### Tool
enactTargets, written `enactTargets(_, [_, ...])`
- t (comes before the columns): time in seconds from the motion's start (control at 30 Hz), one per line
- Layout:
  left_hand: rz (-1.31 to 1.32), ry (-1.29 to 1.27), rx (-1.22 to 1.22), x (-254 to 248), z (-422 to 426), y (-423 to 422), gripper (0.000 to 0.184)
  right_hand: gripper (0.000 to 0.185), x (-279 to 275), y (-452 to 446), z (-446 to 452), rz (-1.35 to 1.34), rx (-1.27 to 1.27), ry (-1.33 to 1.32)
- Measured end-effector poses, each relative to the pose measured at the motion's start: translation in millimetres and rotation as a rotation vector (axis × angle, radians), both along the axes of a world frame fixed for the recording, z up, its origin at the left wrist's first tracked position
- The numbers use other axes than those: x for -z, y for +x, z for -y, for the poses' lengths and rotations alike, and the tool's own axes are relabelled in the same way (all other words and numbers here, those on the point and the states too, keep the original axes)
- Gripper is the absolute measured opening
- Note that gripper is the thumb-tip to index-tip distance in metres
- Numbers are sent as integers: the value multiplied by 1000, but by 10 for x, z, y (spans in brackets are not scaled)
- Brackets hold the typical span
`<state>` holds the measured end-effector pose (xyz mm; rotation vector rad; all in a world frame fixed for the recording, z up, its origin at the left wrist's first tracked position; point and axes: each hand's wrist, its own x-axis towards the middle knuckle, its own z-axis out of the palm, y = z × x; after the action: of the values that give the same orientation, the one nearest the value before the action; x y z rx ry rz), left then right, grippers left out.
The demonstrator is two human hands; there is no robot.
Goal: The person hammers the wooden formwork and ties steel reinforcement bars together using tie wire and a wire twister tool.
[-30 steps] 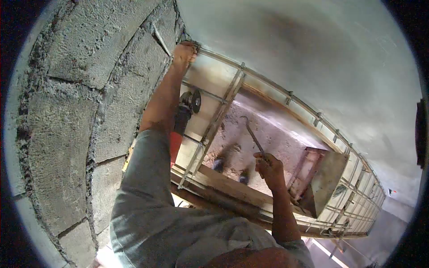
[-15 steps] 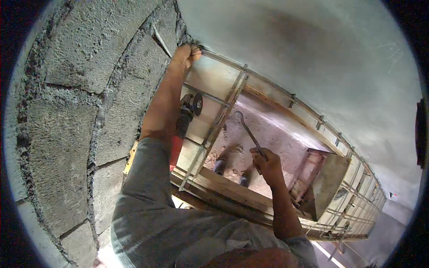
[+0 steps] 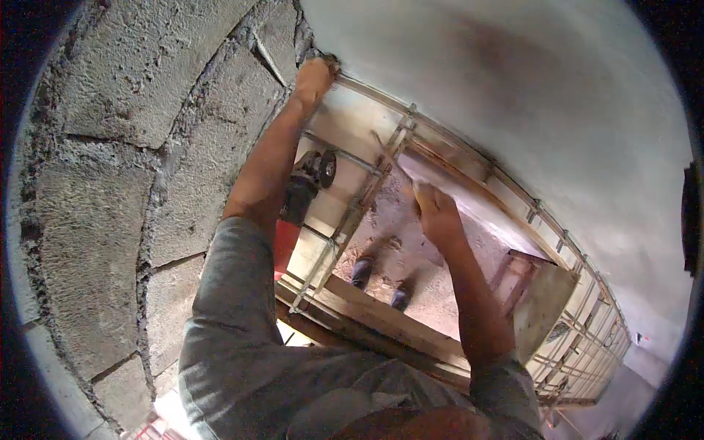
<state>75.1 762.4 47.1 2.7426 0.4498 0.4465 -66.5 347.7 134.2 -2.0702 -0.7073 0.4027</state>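
My left hand is closed at the corner where the block wall meets the smooth grey wall, at the end of a long steel bar. What its fingers grip is hidden. My right hand is a fist around a thin hooked metal bar, raised over the framed opening and slightly smeared by motion. An angle grinder with a dark head and red body rests on the boards under my left forearm.
A rough concrete block wall rises on the left. Steel bars tied in a cage run along the boards to the right. A wooden box stands at the opening's right end. My shoes show below through the opening.
My right hand has moved up with the hooked bar, whose tip has swung toward the upper left. My left hand has shifted slightly up at the corner.
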Motion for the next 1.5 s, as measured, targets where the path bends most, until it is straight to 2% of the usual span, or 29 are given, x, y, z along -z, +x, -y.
enactTargets(0.07, [36,75,59,-28,-44,-6,28,35,-297,310,-437,-31,34,-285])
enactTargets(0.13, [45,-53,39,-353,115,-137,24,34,-367,563,-735,-34,-90,-285])
enactTargets(0.17, [45,-56,34,-346,112,-143,24,34,-317,667,-873,-33,-96,-288])
enactTargets(0.23, [18,-51,34,-337,102,-131,20,27,-195,864,-1131,212,-171,-505])
enactTargets(0.33, [13,-62,45,-429,159,-202,20,19,-120,1059,-1420,338,-229,-650])
enactTargets(0.47, [42,-72,129,-384,142,-284,16,19,-324,1147,-1687,401,-292,-680])
enactTargets(0.53, [185,-72,220,-382,136,-350,16,19,-352,1180,-1792,459,-292,-672])
enactTargets(0.57, [182,-77,219,-404,159,-366,16,19,-362,1193,-1836,455,-295,-675])
enactTargets(0.63, [72,-281,77,-435,195,-338,18,20,-390,1230,-1922,514,-281,-664])
enactTargets(0.67, [73,-282,74,-430,188,-334,18,20,-393,1237,-1953,516,-284,-665])
enactTargets(0.73, [-13,-131,100,-404,139,-303,24,20,-426,1240,-2012,544,-250,-620])
enactTargets(0.83, [91,-92,146,-335,102,-309,34,20,-492,1243,-2028,520,-250,-637])
enactTargets(0.97, [0,-84,132,-574,260,-424,38,17,-242,1201,-1874,676,-291,-542])
enactTargets(1.03, [-327,67,137,-782,495,-611,44,16,-96,1187,-1831,655,-247,-578])
enactTargets(1.07, [-331,73,138,-660,615,-701,44,16,-136,1156,-1828,652,-244,-573])
enactTargets(1.1, [-275,266,147,-415,739,-797,48,16,-211,1105,-1816,577,-224,-588])
enactTargets(1.17, [-210,463,156,-505,798,-831,53,16,-250,1068,-1803,507,-199,-599])
enactTargets(1.23, [-344,-5,36,-651,699,-814,63,17,-171,1057,-1760,580,-151,-571])
enactTargets(1.27, [84,-92,128,-523,540,-765,54,17,-166,1061,-1757,576,-151,-573])
enactTargets(1.3, [82,-93,129,-362,478,-727,54,17,-172,1075,-1765,574,-144,-539])
enactTargets(1.37, [401,-1350,-170,-481,482,-700,23,18,-193,1091,-1769,576,-129,-503])
enactTargets(1.4, [293,-1463,-177,-327,338,-680,25,18,-209,1087,-1772,595,-148,-513])
enactTargets(1.43, [299,-1462,-173,-389,348,-659,25,18,-213,1085,-1778,615,-167,-523])
enactTargets(1.5, [30,-1686,-498,-502,392,-602,43,17,-217,1082,-1792,637,-192,-539])
